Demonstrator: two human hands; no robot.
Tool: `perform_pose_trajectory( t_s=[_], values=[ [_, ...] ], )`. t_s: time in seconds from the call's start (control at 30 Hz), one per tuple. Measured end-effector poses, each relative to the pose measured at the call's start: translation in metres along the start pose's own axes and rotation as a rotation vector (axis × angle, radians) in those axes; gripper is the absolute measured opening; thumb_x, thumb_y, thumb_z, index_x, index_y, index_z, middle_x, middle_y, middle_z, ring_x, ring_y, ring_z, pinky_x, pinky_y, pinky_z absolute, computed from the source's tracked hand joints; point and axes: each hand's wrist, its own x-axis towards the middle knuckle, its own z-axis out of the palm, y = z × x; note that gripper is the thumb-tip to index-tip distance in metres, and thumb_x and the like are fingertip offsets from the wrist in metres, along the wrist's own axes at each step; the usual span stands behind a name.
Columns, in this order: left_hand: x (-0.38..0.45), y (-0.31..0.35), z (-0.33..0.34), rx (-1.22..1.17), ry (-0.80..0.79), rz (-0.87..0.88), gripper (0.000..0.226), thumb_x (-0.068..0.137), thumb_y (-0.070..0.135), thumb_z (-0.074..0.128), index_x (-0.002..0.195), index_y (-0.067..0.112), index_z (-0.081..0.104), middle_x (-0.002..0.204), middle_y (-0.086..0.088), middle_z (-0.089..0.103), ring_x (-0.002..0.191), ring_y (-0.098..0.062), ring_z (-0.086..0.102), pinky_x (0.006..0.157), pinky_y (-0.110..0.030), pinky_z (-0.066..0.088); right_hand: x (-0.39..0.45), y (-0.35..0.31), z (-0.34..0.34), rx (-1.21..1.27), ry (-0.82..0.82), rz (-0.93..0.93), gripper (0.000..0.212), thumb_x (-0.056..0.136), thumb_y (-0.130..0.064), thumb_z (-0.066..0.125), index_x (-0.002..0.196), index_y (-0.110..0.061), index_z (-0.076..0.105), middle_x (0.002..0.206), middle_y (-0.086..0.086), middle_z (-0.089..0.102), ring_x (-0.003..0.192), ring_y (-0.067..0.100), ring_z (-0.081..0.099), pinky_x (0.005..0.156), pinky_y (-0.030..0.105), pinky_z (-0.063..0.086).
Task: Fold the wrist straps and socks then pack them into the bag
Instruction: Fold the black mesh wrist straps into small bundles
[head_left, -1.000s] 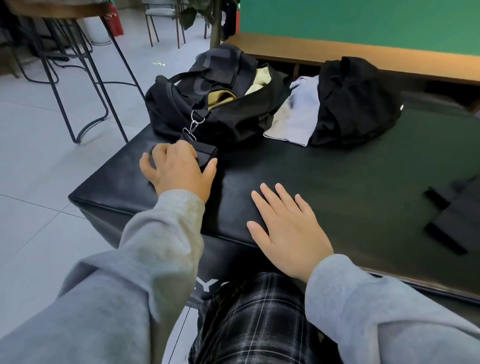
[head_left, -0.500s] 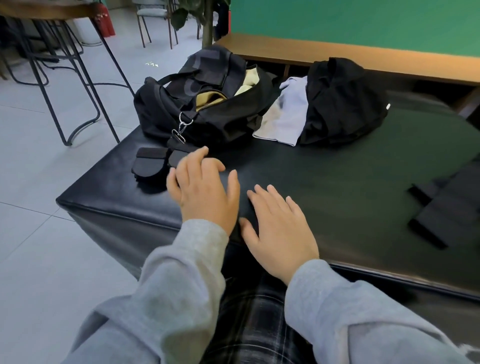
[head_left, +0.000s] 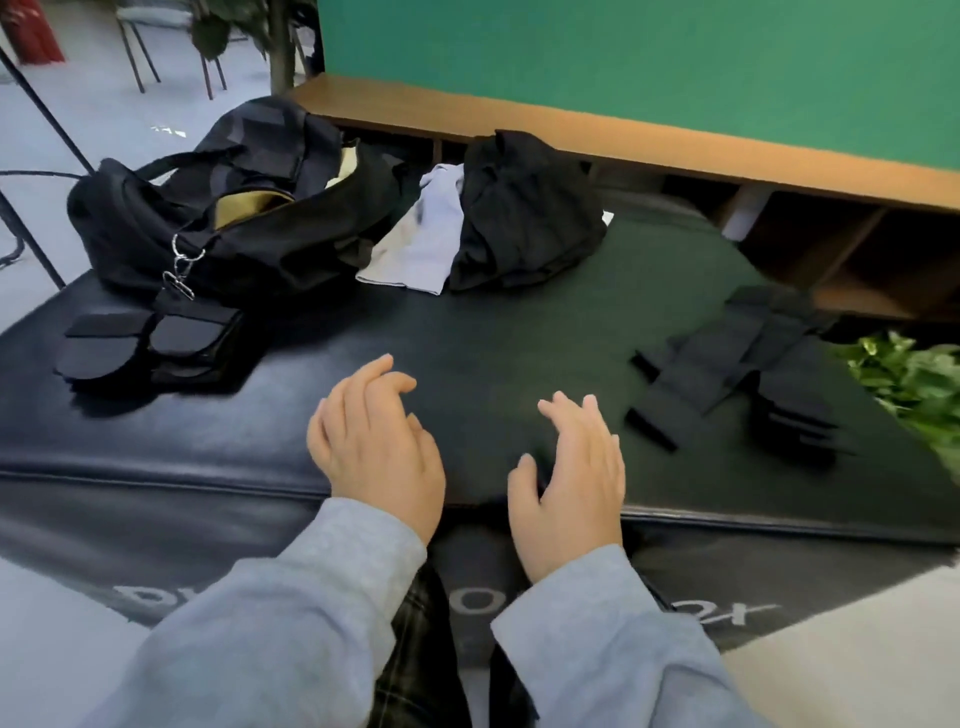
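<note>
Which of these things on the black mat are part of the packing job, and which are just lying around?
Part of the job:
- black bag, unzipped
- folded black pieces beside it
- unfolded black straps

Lying about:
- black garment
- pale cloth
- green plant

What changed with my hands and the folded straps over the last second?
The left hand let go of the folded straps beside the bag and drew back to the near edge of the mat. The right hand lifted off the mat, fingers now relaxed. The bag, the clothes pile and the unfolded black pieces on the right stayed put.
</note>
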Motion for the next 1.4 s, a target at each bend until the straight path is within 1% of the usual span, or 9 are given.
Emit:
perform_pose_trajectory(
  t_s=[0.17,0.3,0.4,0.53,0.67,0.83,0.97,1.07,1.4],
  values=[
    [-0.019,0.057,0.021,-0.131,-0.013,-0.166,0.048,0.07,-0.01,0.06,0.115,0.007,0.051,0.135,-0.011,0.048,0.122,-0.033,0.042,0.101,-0.051,0.025,0.011,0.03,-0.026,-0.153,0.115,0.061,0.057,0.075,-0.013,0.048,0.129,-0.03,0.055,0.153,0.007,0.029,0.144,0.025,0.006,0.113,0.047,0.007],
    [-0.046,0.063,0.034,-0.155,-0.05,-0.004,0.063,0.064,-0.01,0.067,0.115,0.015,0.041,0.133,-0.013,0.048,0.117,-0.022,0.039,0.1,-0.04,0.024,0.015,0.047,-0.033,-0.271,0.095,0.143,0.051,0.076,-0.02,0.047,0.122,-0.034,0.061,0.155,0.009,0.023,0.144,0.028,0.003,0.112,0.054,0.009],
    [-0.061,0.046,0.037,-0.102,-0.088,0.132,0.053,0.068,-0.005,0.067,0.112,0.014,0.045,0.131,-0.007,0.049,0.112,-0.019,0.043,0.101,-0.037,0.023,0.017,0.047,-0.036,-0.345,0.015,0.197,0.046,0.08,-0.031,0.042,0.121,-0.034,0.063,0.158,0.004,0.014,0.145,0.024,-0.005,0.115,0.047,0.002],
    [-0.064,0.043,0.036,-0.116,-0.07,0.138,0.034,0.077,0.014,0.047,0.111,0.015,0.046,0.131,-0.002,0.045,0.113,-0.017,0.045,0.101,-0.033,0.022,0.023,0.048,-0.043,-0.458,-0.167,0.323,0.051,0.093,-0.04,0.036,0.143,-0.031,0.037,0.16,-0.004,-0.002,0.144,0.016,-0.014,0.116,0.04,-0.007],
    [-0.065,0.042,0.035,-0.118,-0.074,0.131,0.032,0.078,0.02,0.041,0.11,0.015,0.046,0.129,-0.006,0.052,0.111,-0.016,0.046,0.097,-0.035,0.025,0.025,0.045,-0.047,-0.467,-0.206,0.367,0.056,0.095,-0.042,0.036,0.147,-0.023,0.027,0.159,-0.006,0.005,0.145,0.013,-0.004,0.116,0.037,-0.004],
    [-0.064,0.044,0.035,-0.113,-0.083,0.125,0.032,0.077,0.022,0.041,0.109,0.018,0.046,0.126,-0.006,0.055,0.111,-0.015,0.046,0.095,-0.034,0.026,0.024,0.05,-0.047,-0.339,-0.047,0.329,0.043,0.093,-0.027,0.048,0.135,-0.019,0.047,0.148,-0.006,0.035,0.139,0.013,0.025,0.113,0.033,0.01],
    [-0.065,0.043,0.034,-0.1,-0.089,0.136,0.031,0.078,0.023,0.041,0.109,0.019,0.046,0.125,-0.004,0.056,0.111,-0.014,0.045,0.095,-0.033,0.025,0.024,0.06,-0.053,-0.128,0.16,0.274,0.021,0.09,-0.005,0.053,0.107,-0.012,0.063,0.108,-0.002,0.059,0.108,0.025,0.049,0.089,0.024,0.031],
    [-0.065,0.043,0.034,-0.099,-0.095,0.137,0.031,0.078,0.023,0.04,0.109,0.019,0.046,0.124,-0.004,0.056,0.111,-0.014,0.045,0.095,-0.032,0.025,0.025,0.06,-0.059,0.011,0.221,0.304,0.016,0.088,-0.004,0.057,0.092,-0.02,0.054,0.085,-0.012,0.05,0.09,0.02,0.049,0.079,0.026,0.037],
    [-0.064,0.044,0.033,-0.079,-0.126,0.119,0.039,0.078,0.026,0.041,0.116,0.021,0.045,0.126,-0.003,0.056,0.113,-0.013,0.045,0.095,-0.033,0.026,0.017,0.041,-0.041,0.07,-0.065,-0.016,0.006,0.085,-0.013,0.062,0.088,-0.016,0.065,0.083,-0.011,0.057,0.083,0.006,0.052,0.074,0.01,0.038]
  ],
)
